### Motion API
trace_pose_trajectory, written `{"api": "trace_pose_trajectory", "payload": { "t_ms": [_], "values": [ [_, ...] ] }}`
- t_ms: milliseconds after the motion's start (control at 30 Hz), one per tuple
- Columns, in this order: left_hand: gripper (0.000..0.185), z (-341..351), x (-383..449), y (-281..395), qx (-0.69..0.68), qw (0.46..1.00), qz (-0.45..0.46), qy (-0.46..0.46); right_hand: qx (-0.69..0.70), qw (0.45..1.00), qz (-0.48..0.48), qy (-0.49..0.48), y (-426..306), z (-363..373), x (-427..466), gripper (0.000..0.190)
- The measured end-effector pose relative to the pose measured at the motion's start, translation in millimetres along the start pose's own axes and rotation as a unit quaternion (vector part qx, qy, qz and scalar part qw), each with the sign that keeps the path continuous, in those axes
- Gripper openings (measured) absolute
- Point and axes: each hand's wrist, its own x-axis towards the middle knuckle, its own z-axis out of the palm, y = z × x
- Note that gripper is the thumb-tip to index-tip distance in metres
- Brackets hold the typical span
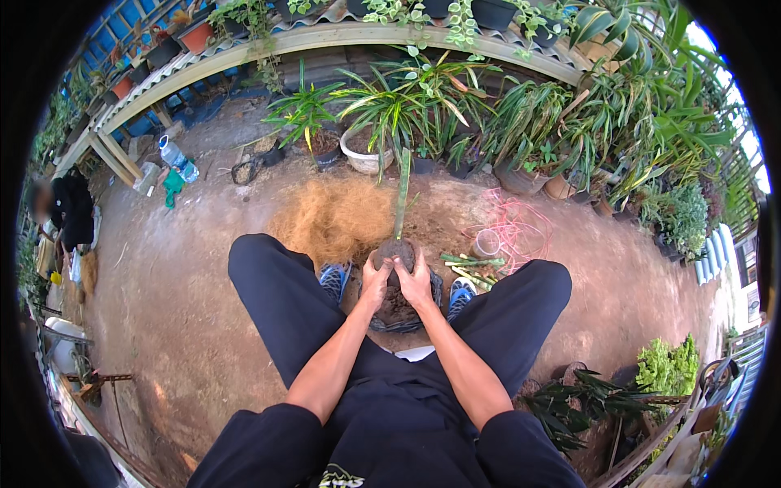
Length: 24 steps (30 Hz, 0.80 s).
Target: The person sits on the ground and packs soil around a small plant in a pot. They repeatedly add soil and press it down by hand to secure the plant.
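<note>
Between my knees, my left hand [376,282] and my right hand [415,279] clasp a ball of dark soil [393,251] from both sides, thumbs nearly meeting on it. A long green stem cutting [402,195] stands upright out of the ball. Under my hands lies a black plastic bag [396,326] with loose soil in it. Beyond, to the left, is a heap of brown coconut fibre [338,219]. Cut green stem pieces [473,262] and a clear plastic cup [487,243] lie to the right, beside tangled pink string [525,226].
Potted plants [366,152] line the far side below a shelf [341,39]. A water bottle [177,160] and green cloth [173,186] lie at the far left. Another person [73,207] is at the left edge. More plants [567,402] stand at the lower right.
</note>
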Motion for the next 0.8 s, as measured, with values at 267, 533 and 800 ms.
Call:
{"api": "trace_pose_trajectory", "payload": {
  "t_ms": [267,533,800],
  "values": [
    [0.075,-5,7,7,-0.105,0.991,-0.083,0.003,-0.031,0.998,-0.039,-0.038,-2,-7,3,0.062],
    [0.071,-2,1,19,-0.154,0.983,-0.098,-0.024,0.099,0.993,0.037,-0.06,-11,-13,6,0.06],
    [0.072,-4,9,10,-0.062,0.995,-0.081,-0.021,0.142,0.975,0.168,-0.031,-11,-16,6,0.06]
  ]
}}
